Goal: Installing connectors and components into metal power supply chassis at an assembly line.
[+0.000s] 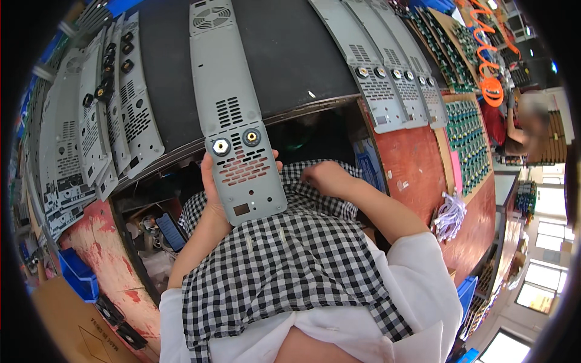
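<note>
A long grey sheet-metal panel lies tilted over the bench edge, its near end above my lap. My left hand is wrapped round that end from underneath, with the thumb side at the panel's left edge and fingertips at its right. Two round sockets sit in the panel: one with a bright metal hex nut, the other with a black collar and brass centre. To the right, apart from the panel, my right hand is held over the apron with curled fingers. Whatever those fingers may pinch is hidden.
Similar panels with black knobs lean overlapped at left; several socketed panels lie at right. Green circuit boards and a bundle of white cables lie farther right. Below the bench edge is an open drawer with a phone.
</note>
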The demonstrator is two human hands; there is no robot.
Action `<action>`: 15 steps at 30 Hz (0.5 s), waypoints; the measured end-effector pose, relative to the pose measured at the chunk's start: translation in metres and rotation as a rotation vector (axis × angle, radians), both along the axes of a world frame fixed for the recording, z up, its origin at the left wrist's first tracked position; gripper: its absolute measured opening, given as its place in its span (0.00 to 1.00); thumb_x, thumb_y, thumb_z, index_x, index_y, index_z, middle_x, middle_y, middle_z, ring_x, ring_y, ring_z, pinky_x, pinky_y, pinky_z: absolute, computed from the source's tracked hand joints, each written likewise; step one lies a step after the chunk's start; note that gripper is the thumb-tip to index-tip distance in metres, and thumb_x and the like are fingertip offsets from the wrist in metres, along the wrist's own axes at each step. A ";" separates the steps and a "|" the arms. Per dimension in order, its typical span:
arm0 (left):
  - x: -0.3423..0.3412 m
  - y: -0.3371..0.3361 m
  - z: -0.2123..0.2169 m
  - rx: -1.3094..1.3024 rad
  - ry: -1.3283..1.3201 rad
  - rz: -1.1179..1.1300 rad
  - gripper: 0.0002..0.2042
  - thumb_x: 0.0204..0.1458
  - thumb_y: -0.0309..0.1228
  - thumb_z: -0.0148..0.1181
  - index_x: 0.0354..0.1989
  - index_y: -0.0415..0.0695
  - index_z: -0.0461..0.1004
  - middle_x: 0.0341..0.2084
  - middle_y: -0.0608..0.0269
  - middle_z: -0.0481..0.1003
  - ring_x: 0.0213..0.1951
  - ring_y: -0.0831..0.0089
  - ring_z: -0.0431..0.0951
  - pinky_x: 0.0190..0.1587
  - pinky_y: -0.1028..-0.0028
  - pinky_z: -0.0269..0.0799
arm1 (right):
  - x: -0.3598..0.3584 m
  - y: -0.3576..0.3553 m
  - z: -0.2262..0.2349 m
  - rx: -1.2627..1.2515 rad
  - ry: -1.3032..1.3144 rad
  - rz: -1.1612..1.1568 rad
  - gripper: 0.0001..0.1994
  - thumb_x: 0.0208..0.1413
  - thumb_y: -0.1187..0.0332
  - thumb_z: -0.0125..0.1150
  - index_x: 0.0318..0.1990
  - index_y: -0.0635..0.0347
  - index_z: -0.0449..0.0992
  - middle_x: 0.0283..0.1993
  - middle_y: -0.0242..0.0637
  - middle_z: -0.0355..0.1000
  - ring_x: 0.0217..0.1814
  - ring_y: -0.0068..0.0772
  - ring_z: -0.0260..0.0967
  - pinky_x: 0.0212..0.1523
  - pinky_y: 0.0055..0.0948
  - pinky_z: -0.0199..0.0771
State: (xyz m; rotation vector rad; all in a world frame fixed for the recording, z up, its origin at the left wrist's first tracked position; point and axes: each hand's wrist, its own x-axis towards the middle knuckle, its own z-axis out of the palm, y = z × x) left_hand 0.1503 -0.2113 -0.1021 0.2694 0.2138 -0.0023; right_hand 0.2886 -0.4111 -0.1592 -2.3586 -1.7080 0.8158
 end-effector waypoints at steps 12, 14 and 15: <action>0.004 -0.002 -0.009 -0.191 -0.054 0.057 0.36 0.49 0.59 0.34 0.58 0.42 0.56 0.49 0.42 0.65 0.48 0.45 0.70 0.48 0.51 0.69 | 0.005 0.112 0.089 0.796 0.093 -0.163 0.05 0.44 0.75 0.58 0.30 0.58 0.76 0.30 0.36 0.68 0.30 0.37 0.69 0.30 0.31 0.71; 0.003 0.000 -0.006 -0.175 -0.079 0.082 0.35 0.50 0.58 0.33 0.58 0.42 0.56 0.49 0.43 0.65 0.47 0.45 0.70 0.47 0.51 0.69 | 0.005 0.114 0.089 0.724 -0.055 -0.107 0.04 0.44 0.73 0.58 0.30 0.57 0.76 0.31 0.36 0.69 0.31 0.38 0.69 0.31 0.32 0.71; 0.003 0.000 -0.006 -0.136 -0.051 0.068 0.35 0.50 0.58 0.33 0.58 0.42 0.56 0.49 0.43 0.65 0.47 0.45 0.70 0.47 0.51 0.69 | 0.005 0.115 0.088 0.710 -0.035 -0.115 0.04 0.44 0.73 0.58 0.30 0.57 0.75 0.31 0.35 0.69 0.31 0.38 0.70 0.31 0.32 0.72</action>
